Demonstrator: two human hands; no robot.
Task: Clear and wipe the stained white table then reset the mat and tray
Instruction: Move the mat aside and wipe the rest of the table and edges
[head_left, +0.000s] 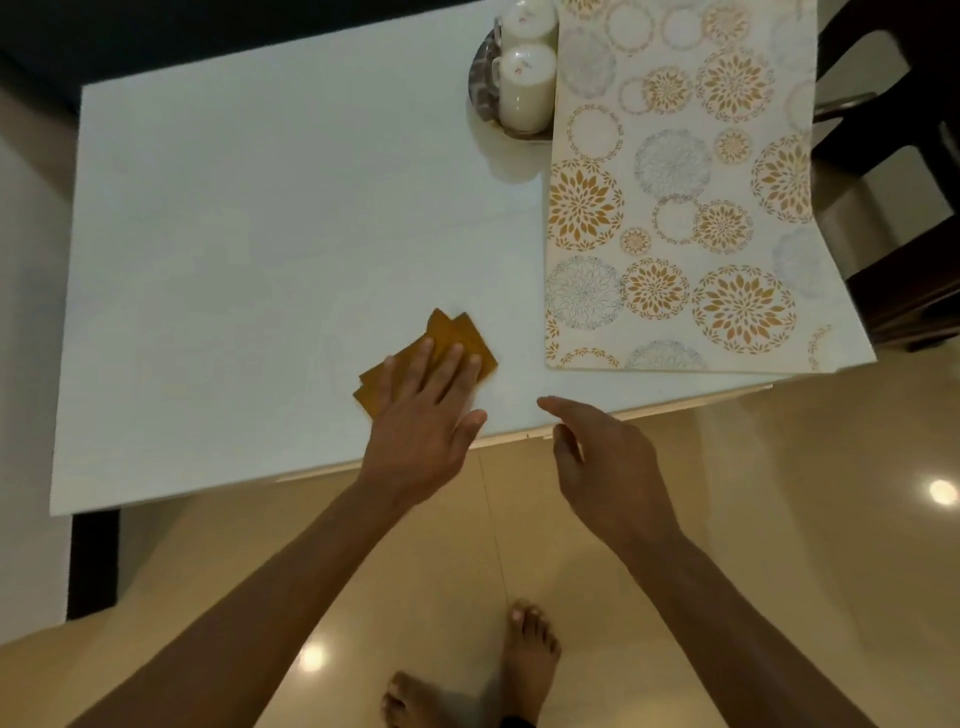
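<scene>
A folded mustard-yellow cloth (460, 335) lies on the white table (234, 249) near its front edge. My left hand (426, 410) presses flat on the cloth with fingers spread. My right hand (597, 457) hovers just off the front edge, fingers loosely apart, holding nothing. A cream mat (685, 197) with gold and grey floral circles lies along the table's right side, its right edge hanging past the table. At the back, a round metal tray (480, 88) holds two white mugs (525, 85), partly tucked under the mat's left edge.
Dark wooden chairs (904, 156) stand to the right of the table. Glossy beige floor (779, 519) lies below the front edge, with my bare feet (524, 654) on it. A dark table leg (93, 561) shows at the lower left.
</scene>
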